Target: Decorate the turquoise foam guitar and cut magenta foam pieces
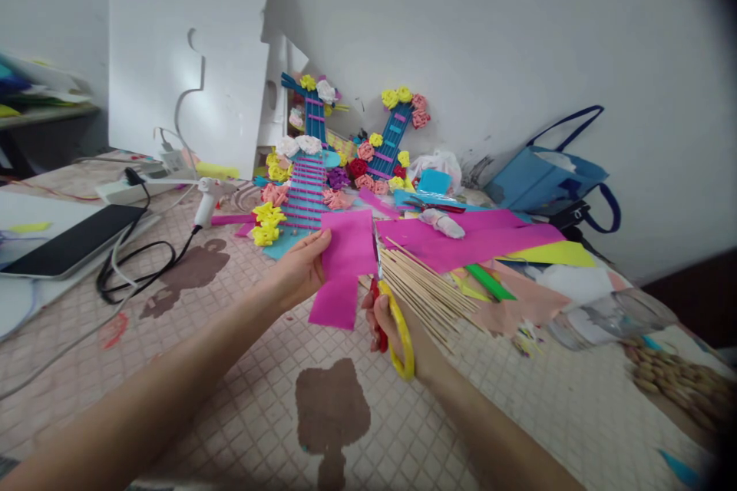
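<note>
My left hand point(305, 265) pinches the left edge of a magenta paper piece point(348, 244), held up above the table. My right hand point(391, 322) has its fingers in the yellow and red handles of a pair of scissors point(403, 345). The scissors' blades point away from me, at the right edge of the held paper. Below that piece is another magenta piece point(335, 302); whether the two are joined, I cannot tell. Thin wooden sticks point(426, 295) lie in a bundle just right of the scissors.
Blue stick frames with paper flowers point(305, 188) stand behind the hands. Left are a white glue gun point(207, 201), cables and a dark tablet point(72, 242). Right are magenta sheets point(466, 238), a blue bag point(546, 176) and peanuts point(679, 380). A white wall rises behind.
</note>
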{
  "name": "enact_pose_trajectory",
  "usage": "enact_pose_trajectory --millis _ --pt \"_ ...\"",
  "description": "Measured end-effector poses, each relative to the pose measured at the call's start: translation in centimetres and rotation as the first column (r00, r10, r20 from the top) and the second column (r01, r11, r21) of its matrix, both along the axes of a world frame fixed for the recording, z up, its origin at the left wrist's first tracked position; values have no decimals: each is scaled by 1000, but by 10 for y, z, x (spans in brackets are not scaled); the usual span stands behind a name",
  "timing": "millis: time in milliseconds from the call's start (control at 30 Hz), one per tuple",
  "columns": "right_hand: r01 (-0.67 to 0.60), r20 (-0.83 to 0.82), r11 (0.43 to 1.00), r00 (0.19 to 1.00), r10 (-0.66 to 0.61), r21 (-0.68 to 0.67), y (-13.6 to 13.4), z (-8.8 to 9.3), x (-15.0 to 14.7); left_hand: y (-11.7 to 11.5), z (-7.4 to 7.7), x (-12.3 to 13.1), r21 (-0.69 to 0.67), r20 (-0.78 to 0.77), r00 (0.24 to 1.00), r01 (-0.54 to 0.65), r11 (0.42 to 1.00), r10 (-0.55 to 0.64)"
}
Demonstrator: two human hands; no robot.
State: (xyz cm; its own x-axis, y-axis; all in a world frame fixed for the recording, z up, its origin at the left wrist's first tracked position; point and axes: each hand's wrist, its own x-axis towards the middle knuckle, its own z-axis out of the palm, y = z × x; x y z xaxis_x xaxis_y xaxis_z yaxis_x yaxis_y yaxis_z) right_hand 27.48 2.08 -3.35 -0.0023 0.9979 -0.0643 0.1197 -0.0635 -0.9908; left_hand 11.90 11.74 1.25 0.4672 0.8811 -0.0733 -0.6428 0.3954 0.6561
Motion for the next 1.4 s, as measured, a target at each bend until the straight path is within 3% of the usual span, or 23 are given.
enact_pose_trajectory --millis 500,1067,1400 --pt "42 27 999 999 -41 -26 2 3 4 -2 -2 2 -10 -20 1000 17 1000 -17" --pt "32 93 999 995 -34 16 3 10 5 -5 6 0 -63 -61 998 20 998 -24" --pt "75 32 996 997 -73 -45 6 -4 3 -4 0 1 -59 -30 999 42 997 -44"
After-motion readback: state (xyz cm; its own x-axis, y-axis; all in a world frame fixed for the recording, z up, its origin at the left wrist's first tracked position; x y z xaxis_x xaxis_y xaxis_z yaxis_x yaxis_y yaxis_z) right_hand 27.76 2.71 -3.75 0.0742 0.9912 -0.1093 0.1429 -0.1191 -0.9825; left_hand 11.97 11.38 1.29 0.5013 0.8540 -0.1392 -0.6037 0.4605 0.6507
